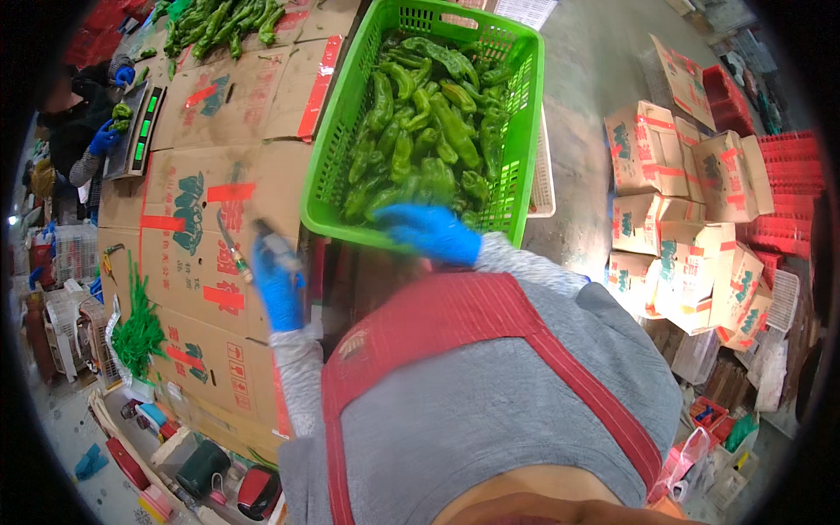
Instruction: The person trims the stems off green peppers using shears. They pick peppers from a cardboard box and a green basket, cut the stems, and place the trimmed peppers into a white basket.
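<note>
My left hand (279, 285), in a blue glove, is raised over the cardboard-covered table (275, 164). It grips a dark grey handheld object (275, 244), too blurred to name. Beside it on the cardboard lies a curved-blade knife (234, 248) with a light handle. My right hand (430, 234), also blue-gloved and blurred, is over the near rim of a green plastic crate (317, 177). Its fingers reach above the green peppers (453, 128) inside, apparently with nothing held; whether they touch a pepper is unclear.
A co-worker's blue-gloved hand (105, 136) holds peppers at a digital scale (134, 134). Loose peppers (220, 26) lie at the table's far end. Green plastic ties (138, 328) and hooked cutters (109, 260) sit at left. Taped cartons (689, 262) and red crates (787, 190) stand right.
</note>
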Available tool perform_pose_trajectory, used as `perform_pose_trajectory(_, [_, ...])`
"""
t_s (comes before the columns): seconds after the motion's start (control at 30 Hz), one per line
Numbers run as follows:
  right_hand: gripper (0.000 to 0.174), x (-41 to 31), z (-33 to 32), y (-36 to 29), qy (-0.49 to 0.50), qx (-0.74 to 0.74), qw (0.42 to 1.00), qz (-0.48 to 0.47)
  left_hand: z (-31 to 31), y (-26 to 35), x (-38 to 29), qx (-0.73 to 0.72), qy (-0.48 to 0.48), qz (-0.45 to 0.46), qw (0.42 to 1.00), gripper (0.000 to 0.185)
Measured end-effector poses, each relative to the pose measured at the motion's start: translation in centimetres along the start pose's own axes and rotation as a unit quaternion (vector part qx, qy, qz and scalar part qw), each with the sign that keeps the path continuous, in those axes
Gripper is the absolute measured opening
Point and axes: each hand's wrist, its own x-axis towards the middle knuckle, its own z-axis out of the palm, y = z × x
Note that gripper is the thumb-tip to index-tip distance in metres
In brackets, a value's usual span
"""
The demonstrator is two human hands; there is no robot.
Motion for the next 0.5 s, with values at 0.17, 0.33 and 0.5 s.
perform_pose_trajectory(0.17, [0.054,2.1,-1.2,1.3,0.086,0.176,0.975,0.108,14.3,1.1,-0.2,0.28,-0.27,0.014,0.921,0.048])
perform_pose_trajectory(0.33, [0.059,-0.4,-5.3,4.1,0.197,0.302,0.915,0.179,15.7,-1.8,5.4,0.242,-0.48,0.077,0.84,0.035])
perform_pose_trajectory(0.5, [0.062,-2.3,-4.4,5.1,0.365,0.244,0.893,0.095,18.8,-7.5,20.9,0.419,-0.357,0.173,0.817,0.041])
